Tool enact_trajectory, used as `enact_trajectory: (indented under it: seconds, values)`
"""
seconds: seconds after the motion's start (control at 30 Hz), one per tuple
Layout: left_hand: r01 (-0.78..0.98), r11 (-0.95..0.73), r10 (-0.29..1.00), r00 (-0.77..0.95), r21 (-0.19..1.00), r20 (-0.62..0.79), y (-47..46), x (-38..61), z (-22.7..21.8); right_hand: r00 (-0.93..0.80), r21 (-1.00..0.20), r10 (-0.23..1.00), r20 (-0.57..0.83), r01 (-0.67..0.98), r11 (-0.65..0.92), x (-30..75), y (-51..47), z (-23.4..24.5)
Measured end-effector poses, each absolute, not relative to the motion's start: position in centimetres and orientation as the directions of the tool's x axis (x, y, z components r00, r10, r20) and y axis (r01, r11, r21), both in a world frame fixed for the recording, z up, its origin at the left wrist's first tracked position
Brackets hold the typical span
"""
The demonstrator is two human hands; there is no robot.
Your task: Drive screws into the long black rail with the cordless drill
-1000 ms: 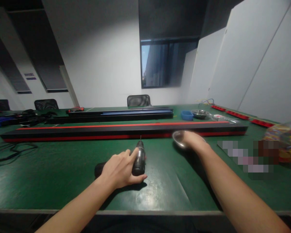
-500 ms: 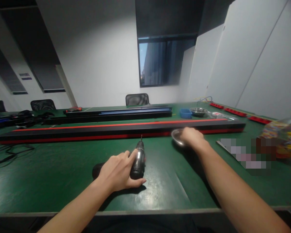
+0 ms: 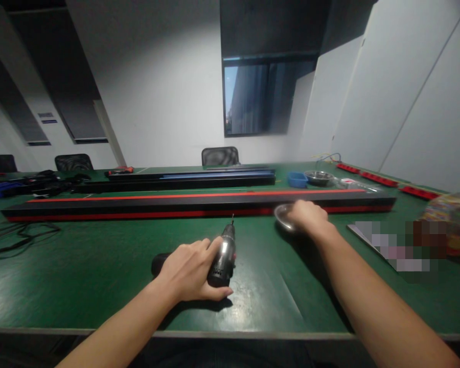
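My left hand (image 3: 193, 268) is wrapped round a black and grey cordless drill (image 3: 223, 258) that lies on its side on the green table. The drill's thin bit points away from me, towards a long black bar with red stripes (image 3: 145, 207). Farther right, my right hand (image 3: 310, 217) is closed at the right side of a shiny metal bowl (image 3: 285, 217). This bowl looks tilted, close against the front of the bar. My right fingertips are hidden behind the hand, and the bowl's contents cannot be made out.
Behind the bar lie dark rails (image 3: 191, 179), a blue box (image 3: 298, 179) and a second metal bowl (image 3: 319, 177). Black cables (image 3: 23, 237) lie at left. A blurred flat item (image 3: 387, 245) and a colourful plastic package (image 3: 450, 220) are at right. Red strips (image 3: 379, 179) line the far right edge.
The whole view has shifted slightly, so things appear a little farther right. Both hands keep their places on the drill and at the bowl.
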State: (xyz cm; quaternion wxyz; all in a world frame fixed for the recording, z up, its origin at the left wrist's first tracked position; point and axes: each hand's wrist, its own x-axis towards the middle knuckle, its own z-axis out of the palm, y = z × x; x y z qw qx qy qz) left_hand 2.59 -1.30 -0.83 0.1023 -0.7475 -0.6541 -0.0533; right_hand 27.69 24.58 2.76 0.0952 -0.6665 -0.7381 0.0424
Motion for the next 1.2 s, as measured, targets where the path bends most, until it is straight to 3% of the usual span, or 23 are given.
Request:
enact_trajectory:
  seconds: [0.17,0.33,0.43,0.53,0.83,1.2]
  values:
    - [0.99,-0.119,0.967,0.134,-0.078,0.219,-1.3,2.5,-0.9,-0.098,-0.236,0.981,0.166,0.962,0.136,27.1,23.8,3.5]
    - [0.99,-0.107,0.97,0.124,-0.093,0.209,-1.3,2.7,-0.8,-0.26,-0.358,0.852,0.454,0.823,0.442,24.1,22.7,2.8]
    - [0.991,-0.105,0.971,0.121,-0.087,0.204,-1.3,2.9,-0.7,-0.367,-0.446,0.78,0.507,0.663,0.601,21.5,21.8,1.2]
    - [0.991,-0.111,0.97,0.123,-0.07,0.208,-1.3,2.9,-0.6,-0.438,-0.532,0.767,0.468,0.554,0.641,19.1,21.0,-0.6]
    - [0.985,-0.161,0.963,0.171,-0.065,0.208,-1.3,2.7,-0.6,-0.437,-0.745,0.858,0.269,0.471,0.473,15.7,22.7,-3.9]
    - [0.98,-0.19,0.959,0.199,-0.066,0.202,-1.3,2.8,-0.2,-0.528,-0.813,0.832,0.167,0.404,0.42,16.6,23.3,-3.5]
